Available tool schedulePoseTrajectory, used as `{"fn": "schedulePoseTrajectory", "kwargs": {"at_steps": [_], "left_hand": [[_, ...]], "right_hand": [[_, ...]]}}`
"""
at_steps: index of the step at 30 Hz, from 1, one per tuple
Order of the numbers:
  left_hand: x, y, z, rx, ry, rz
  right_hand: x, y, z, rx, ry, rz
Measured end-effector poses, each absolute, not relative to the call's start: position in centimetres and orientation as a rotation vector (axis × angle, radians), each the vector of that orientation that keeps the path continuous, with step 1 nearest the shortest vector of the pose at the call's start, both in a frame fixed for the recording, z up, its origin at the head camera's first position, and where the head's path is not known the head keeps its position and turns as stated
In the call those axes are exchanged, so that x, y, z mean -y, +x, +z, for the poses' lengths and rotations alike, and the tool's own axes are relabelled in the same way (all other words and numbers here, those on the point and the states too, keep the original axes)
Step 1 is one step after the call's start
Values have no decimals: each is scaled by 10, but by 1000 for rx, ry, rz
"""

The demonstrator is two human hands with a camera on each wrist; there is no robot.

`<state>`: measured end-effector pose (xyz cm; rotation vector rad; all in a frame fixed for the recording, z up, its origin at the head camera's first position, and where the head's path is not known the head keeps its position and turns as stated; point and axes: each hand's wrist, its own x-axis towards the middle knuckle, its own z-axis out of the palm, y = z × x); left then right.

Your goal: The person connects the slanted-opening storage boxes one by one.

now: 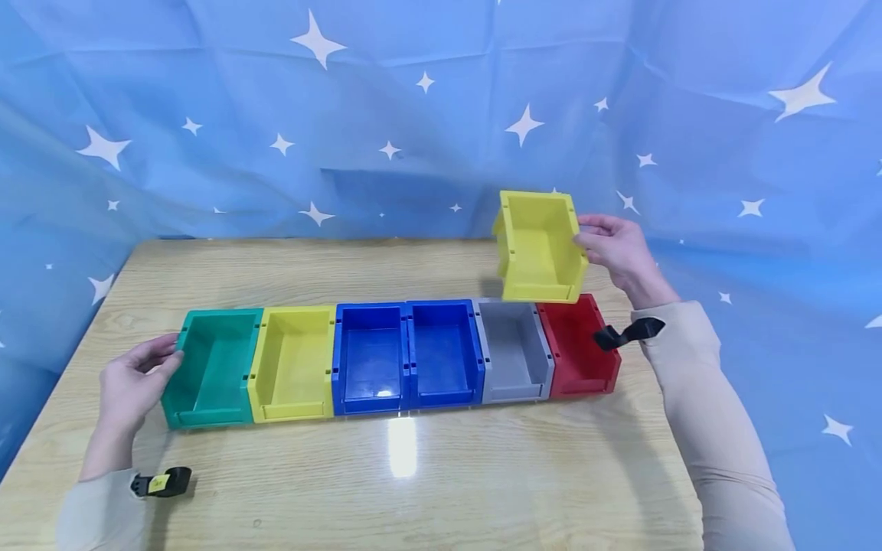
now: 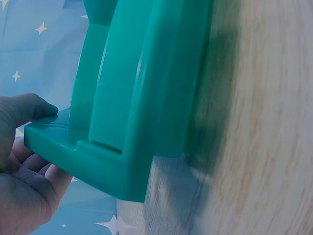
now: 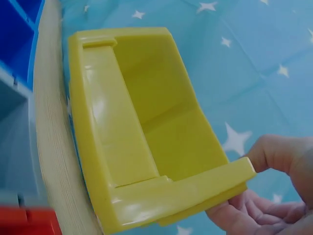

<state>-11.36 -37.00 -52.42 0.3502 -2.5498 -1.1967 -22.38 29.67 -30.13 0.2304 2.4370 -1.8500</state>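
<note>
My right hand (image 1: 616,249) pinches the right side wall of a yellow storage bin (image 1: 540,249) and holds it raised behind the gray and red bins. In the right wrist view, thumb and fingers clasp the rim of this yellow bin (image 3: 171,196), which has nothing in it. At the left end of the row, my left hand (image 1: 134,386) grips the left wall of a green storage bin (image 1: 217,371). Up close in the left wrist view, the thumb lies on top of the green bin's edge (image 2: 83,166) and the fingers curl beneath it.
Right of the green bin, a second yellow bin (image 1: 292,367), two blue bins (image 1: 372,356), a gray bin (image 1: 513,352) and a red bin (image 1: 582,356) stand side by side on the wooden table (image 1: 310,490). A blue star-patterned cloth (image 1: 413,115) hangs behind the table.
</note>
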Motion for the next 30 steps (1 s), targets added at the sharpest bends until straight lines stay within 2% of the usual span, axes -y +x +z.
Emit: {"fn": "schedulePoseTrajectory", "kwargs": {"at_steps": [19, 26, 30], "left_hand": [[393, -119, -519, 2624, 346, -1228], [390, -116, -511, 2628, 348, -1284], [376, -110, -494, 2646, 357, -1291]], "right_hand": [[-390, -178, -321, -2458, 298, -1743], [-419, -161, -327, -2433, 323, -1717], [-433, -154, -330, -2466, 346, -1633]]}}
